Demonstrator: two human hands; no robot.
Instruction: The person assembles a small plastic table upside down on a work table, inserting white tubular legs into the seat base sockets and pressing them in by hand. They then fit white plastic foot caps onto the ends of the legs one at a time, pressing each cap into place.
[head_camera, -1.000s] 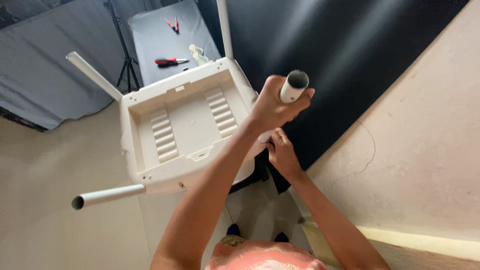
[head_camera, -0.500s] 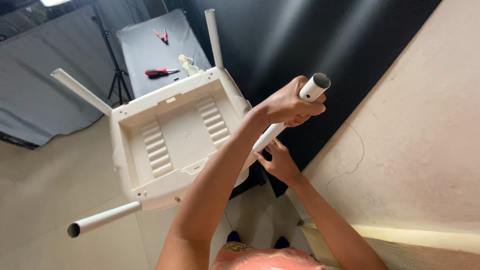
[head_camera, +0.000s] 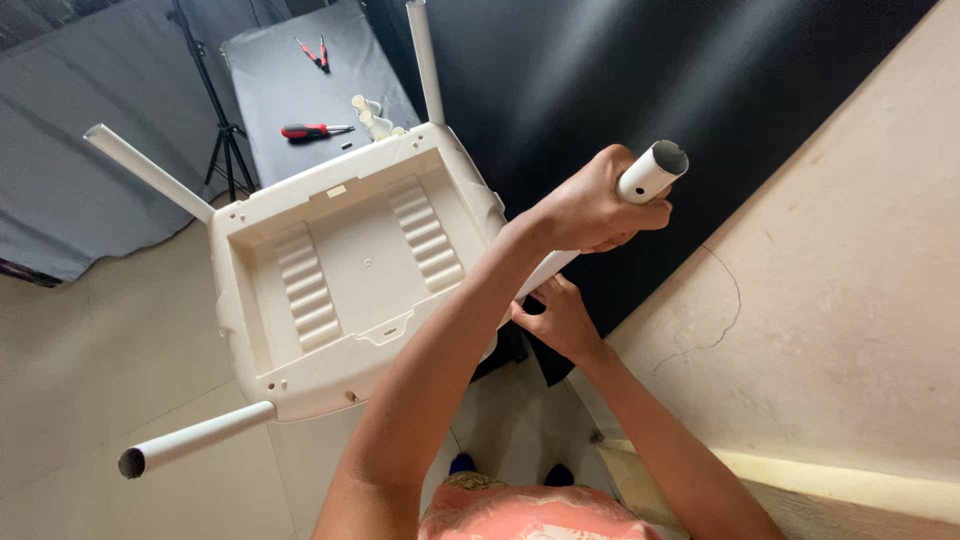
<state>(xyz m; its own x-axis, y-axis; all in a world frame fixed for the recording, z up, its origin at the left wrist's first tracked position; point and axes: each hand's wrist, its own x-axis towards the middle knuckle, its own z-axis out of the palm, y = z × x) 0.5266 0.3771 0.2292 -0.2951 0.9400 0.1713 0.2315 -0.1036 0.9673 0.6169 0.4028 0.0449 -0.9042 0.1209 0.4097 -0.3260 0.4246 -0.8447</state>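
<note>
White plastic makes up the upturned stool (head_camera: 345, 285), which lies with its ribbed underside toward the camera and three tubular legs already standing out of its corners: one at the far left corner (head_camera: 148, 170), one at the far right corner (head_camera: 424, 62), one at the near left corner (head_camera: 195, 441). The fourth, a white tube leg (head_camera: 652, 171), sits at the near right corner, its hollow end pointing up and away. The left hand (head_camera: 590, 205) is clenched around this tube just below its open end. The right hand (head_camera: 560, 320) is lower down, fingers curled at the base of the same tube where it meets the stool's corner socket; whether it grips the tube or only steadies the joint I cannot tell, since the left forearm hides part of it.

Judging by this, the work in hand is seating the last leg into its socket. The next move probably calls for a firm push or twist along the tube's axis while the lower hand keeps the corner from shifting.

Beyond the stool, a dark sheet (head_camera: 270, 90) on the floor carries a red-handled screwdriver (head_camera: 312, 130), a pair of small red-handled tools (head_camera: 312, 50) near its far edge, and some pale plastic caps (head_camera: 372, 115) beside the stool's far edge. A black tripod (head_camera: 215, 120) stands by the sheet's left edge.
</note>
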